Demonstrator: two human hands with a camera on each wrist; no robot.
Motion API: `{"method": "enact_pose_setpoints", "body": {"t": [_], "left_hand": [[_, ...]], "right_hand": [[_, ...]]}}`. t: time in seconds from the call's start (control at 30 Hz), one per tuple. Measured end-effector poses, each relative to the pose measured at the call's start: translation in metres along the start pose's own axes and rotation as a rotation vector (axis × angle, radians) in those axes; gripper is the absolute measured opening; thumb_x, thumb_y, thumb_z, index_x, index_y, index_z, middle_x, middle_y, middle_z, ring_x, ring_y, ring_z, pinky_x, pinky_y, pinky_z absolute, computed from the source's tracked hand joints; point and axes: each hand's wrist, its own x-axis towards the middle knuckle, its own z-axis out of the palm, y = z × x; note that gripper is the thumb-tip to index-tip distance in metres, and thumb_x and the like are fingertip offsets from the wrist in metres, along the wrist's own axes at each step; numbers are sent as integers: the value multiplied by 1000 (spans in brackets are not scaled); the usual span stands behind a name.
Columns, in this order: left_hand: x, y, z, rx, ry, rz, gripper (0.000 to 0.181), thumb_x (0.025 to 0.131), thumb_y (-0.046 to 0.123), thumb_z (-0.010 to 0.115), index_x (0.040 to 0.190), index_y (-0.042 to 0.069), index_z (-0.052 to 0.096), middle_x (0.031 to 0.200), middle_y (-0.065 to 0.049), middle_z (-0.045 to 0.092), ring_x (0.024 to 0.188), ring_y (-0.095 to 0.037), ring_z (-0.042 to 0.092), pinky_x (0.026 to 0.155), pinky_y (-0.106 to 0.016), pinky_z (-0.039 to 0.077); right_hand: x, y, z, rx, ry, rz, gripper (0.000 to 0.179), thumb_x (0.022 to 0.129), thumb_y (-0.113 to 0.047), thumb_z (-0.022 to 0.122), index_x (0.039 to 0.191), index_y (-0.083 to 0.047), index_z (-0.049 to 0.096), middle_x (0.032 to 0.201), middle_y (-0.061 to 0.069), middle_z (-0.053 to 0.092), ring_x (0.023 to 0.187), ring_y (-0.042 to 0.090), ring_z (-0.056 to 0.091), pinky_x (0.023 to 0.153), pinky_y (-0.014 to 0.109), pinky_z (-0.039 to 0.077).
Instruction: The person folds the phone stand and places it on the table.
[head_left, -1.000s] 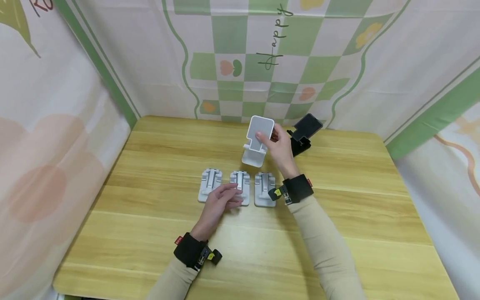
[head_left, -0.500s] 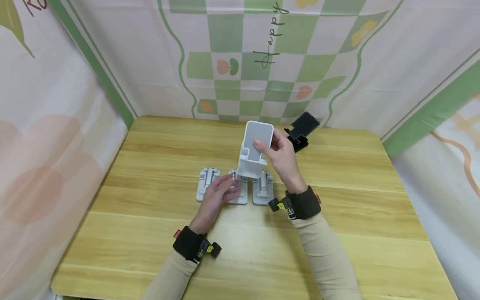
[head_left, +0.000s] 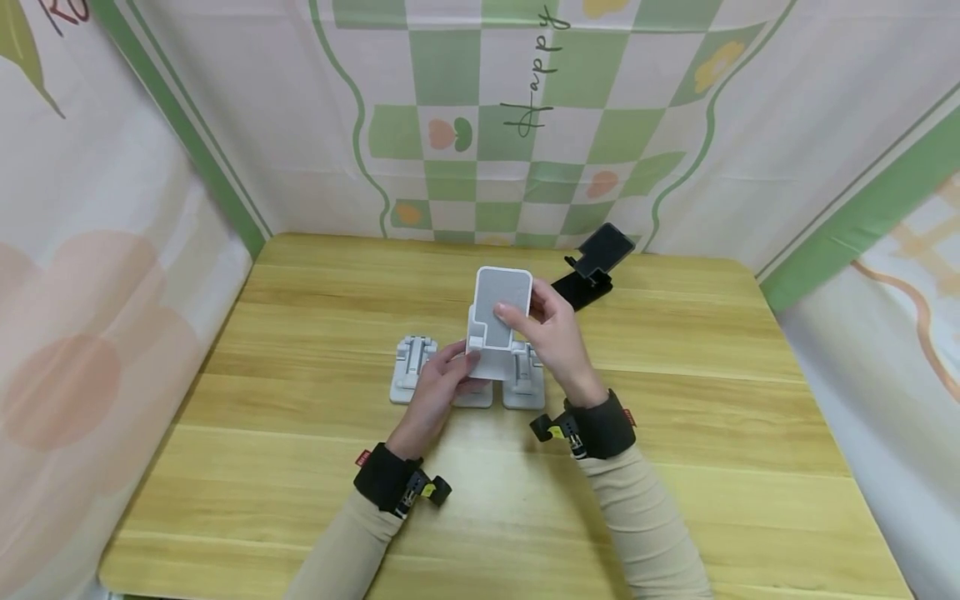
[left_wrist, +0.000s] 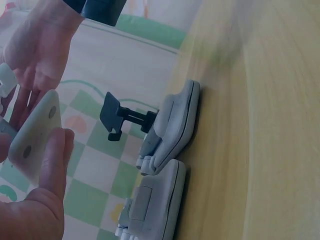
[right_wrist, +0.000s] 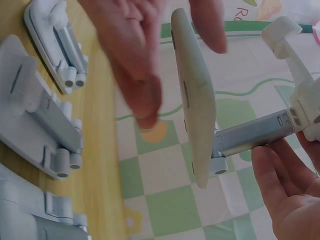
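Note:
A white phone stand [head_left: 502, 300] with a grey pad is held up above the middle of the table. My right hand [head_left: 555, 333] grips its upper plate, the thumb on the pad and the fingers behind. My left hand [head_left: 435, 392] reaches around the stand's base [right_wrist: 195, 105], thumb on one side and straight fingers on the other; the right wrist view shows gaps on both sides. Round dark feet dot the base's underside [left_wrist: 37, 135]. Below lie three folded white phone stands in a row: left [head_left: 411, 367], middle [head_left: 474, 398], partly hidden, and right [head_left: 525, 379].
A black phone stand [head_left: 596, 267] stands unfolded at the back right of the wooden table [head_left: 315, 467]. A patterned cloth [head_left: 450, 75] hangs right behind the table's back edge, with more cloth at both sides.
My right hand has brought the white phone stand toward me and down, in front of the folded row. My left hand has gone from beside it to around its base.

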Motion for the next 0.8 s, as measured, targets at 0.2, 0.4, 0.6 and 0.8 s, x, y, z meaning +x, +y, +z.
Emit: {"method": "enact_pose_setpoints", "body": {"t": [0.2,0.4,0.6,0.8], "left_hand": [[0,-2,0,16,-4,2,62,88,39,63,135,2,47,129,-16,54,111,-24,57,93,-40,50],[0,-4,0,47,5,-4,56,89,31,63,134,2,47,124,-19,60,106,-24,61,90,-36,52],[2,-5,0,100,30,-13,55,89,24,64,135,1,46,119,-18,64,101,-23,63,85,-32,54],[-1,0,0,146,23,-42,54,92,21,61,137,-1,43,119,-18,64,100,-21,64,88,-30,52]], "right_hand": [[-5,-8,3,-21,-4,4,45,87,-22,66,128,-8,54,113,9,60,99,20,56,78,27,50],[-11,-23,5,-29,-8,28,43,89,-17,64,128,-4,53,114,11,59,99,19,55,79,28,49],[-13,-21,5,-39,-16,34,45,89,-17,64,131,-6,52,117,11,57,102,20,54,82,31,49],[-15,-20,4,-42,-52,49,46,89,-16,63,131,-4,49,119,12,54,103,21,53,83,33,49]]}}
